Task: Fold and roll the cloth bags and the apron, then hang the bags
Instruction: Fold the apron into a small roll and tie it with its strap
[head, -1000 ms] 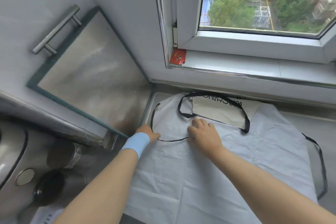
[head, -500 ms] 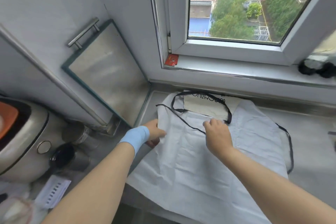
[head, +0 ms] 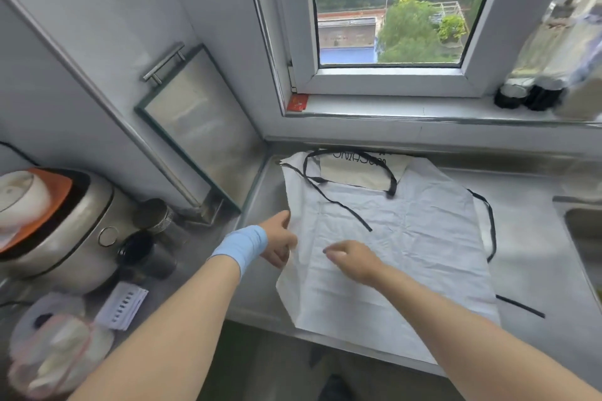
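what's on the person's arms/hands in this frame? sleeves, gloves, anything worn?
No gloves and no sleeves in view: both forearms are bare to the frame edge. The left hand has a light blue band wrapped around its wrist, plain, no visible markings. The right hand wears nothing: no watch, ring or strap shows.

The bag (head: 358,169) is mostly buried under the apron (head: 407,254), its print half hidden. The left hand (head: 280,242) tucks its fingertips beneath the apron's edge; grip unreadable.
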A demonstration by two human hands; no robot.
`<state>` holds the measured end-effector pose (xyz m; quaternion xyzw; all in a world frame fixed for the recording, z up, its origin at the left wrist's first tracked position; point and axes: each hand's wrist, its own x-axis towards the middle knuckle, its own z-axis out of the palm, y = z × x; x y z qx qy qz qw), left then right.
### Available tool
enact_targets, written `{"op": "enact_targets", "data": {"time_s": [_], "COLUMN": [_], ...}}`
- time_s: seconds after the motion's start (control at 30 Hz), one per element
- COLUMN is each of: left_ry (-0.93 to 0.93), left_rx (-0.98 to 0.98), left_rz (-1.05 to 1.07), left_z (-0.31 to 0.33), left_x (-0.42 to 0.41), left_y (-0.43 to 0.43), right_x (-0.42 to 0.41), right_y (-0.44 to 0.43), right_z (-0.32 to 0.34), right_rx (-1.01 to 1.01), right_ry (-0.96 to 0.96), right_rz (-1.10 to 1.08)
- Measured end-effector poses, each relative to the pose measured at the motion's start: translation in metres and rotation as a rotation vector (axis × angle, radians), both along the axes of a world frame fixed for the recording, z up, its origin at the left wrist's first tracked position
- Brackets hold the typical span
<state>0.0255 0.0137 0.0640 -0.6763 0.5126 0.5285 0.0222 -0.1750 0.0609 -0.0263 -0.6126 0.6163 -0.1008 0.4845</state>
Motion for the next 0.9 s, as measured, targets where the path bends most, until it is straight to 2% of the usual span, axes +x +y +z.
{"op": "enact_targets", "data": {"time_s": [0.07, 0.1, 0.13, 0.17, 0.3, 0.4, 0.47, 0.57, 0.63, 0.7, 0.77, 0.83, 0.9], "left_ry": [-0.028, -0.027, -0.008, 0.01, 0.054, 0.102, 0.057, -0.217, -0.312, -0.328, -0.326, -0.284, -0.233], "left_rx": [-0.076, -0.097, -0.101, -0.09, 0.06, 0.162, 0.003, -0.307, -0.319, -0.266, -0.241, -0.252, -0.33], "left_rz": [-0.121, -0.183, -0.244, -0.297, -0.511, -0.505, -0.469, -0.567, -0.671, -0.751, -0.8, -0.784, -0.655], "left_z": [0.002, 0.001, -0.001, -0.004, -0.021, -0.036, -0.049, -0.073, -0.089, -0.103, -0.111, -0.112, -0.103], "left_x": [-0.022, -0.036, -0.053, -0.066, -0.116, -0.131, -0.133, -0.131, -0.13, -0.129, -0.126, -0.122, -0.117], "left_y": [0.005, 0.009, 0.015, 0.019, 0.039, 0.047, 0.045, 0.037, 0.036, 0.037, 0.038, 0.036, 0.027], "right_x": [-0.013, -0.022, -0.033, -0.039, -0.071, -0.095, -0.105, -0.117, -0.126, -0.132, -0.133, -0.131, -0.129], "right_y": [-0.013, -0.018, -0.018, -0.019, 0.0, 0.022, 0.033, 0.045, 0.051, 0.053, 0.052, 0.043, 0.025], "right_z": [0.029, 0.042, 0.054, 0.061, 0.051, 0.027, 0.009, -0.015, -0.03, -0.04, -0.045, -0.042, -0.031], "right_rx": [0.144, 0.206, 0.224, 0.208, 0.045, 0.044, 0.041, -0.051, -0.073, -0.006, 0.037, 0.014, -0.038], "right_ry": [-0.35, -0.468, -0.497, -0.448, -0.027, 0.245, 0.427, 0.681, 0.669, 0.586, 0.592, 0.67, 0.669], "right_rz": [-0.355, -0.442, -0.473, -0.465, -0.391, -0.41, -0.42, -0.252, -0.148, -0.11, -0.09, -0.091, -0.225]}}
